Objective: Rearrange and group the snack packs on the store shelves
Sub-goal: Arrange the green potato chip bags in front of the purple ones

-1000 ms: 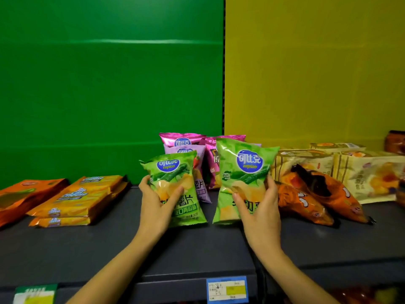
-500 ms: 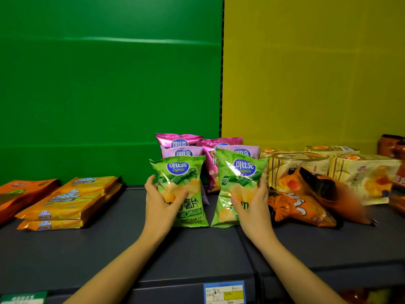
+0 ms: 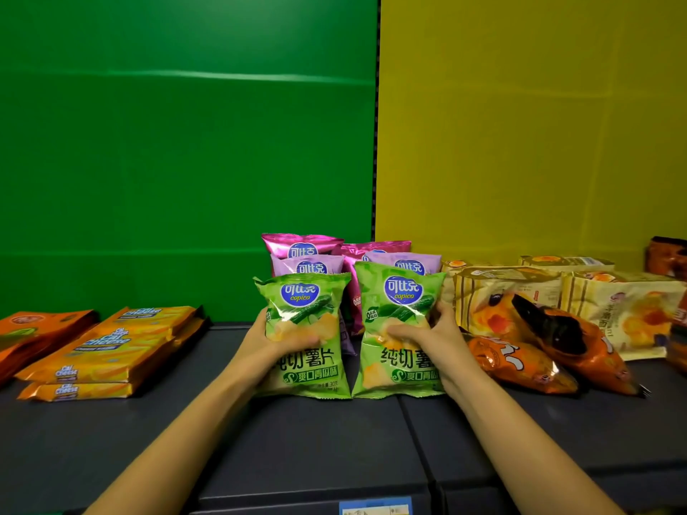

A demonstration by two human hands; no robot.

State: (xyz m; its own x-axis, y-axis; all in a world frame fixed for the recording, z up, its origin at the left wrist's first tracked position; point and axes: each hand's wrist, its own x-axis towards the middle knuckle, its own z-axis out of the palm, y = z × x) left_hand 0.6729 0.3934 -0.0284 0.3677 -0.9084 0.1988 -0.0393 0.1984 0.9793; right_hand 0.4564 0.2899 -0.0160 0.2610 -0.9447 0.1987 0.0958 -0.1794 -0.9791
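One green chip pack (image 3: 308, 310) is gripped by the left hand (image 3: 260, 341), a second green pack (image 3: 399, 291) by the right hand (image 3: 436, 338), both apparently resting upright on the dark shelf (image 3: 297, 447). A green panel (image 3: 186, 143) and a yellow panel (image 3: 520, 143) are seen behind.

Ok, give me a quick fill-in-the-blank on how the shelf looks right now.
1. The left hand and the right hand each grip a chip bag coloured ____.
2. The left bag and the right bag stand in ____ of the pink bags.
3. The Cal Cheese packs lie flat on the person's ____ side.
4. The back panel on the person's right is coloured ____.
Missing words: green; front; left; yellow.
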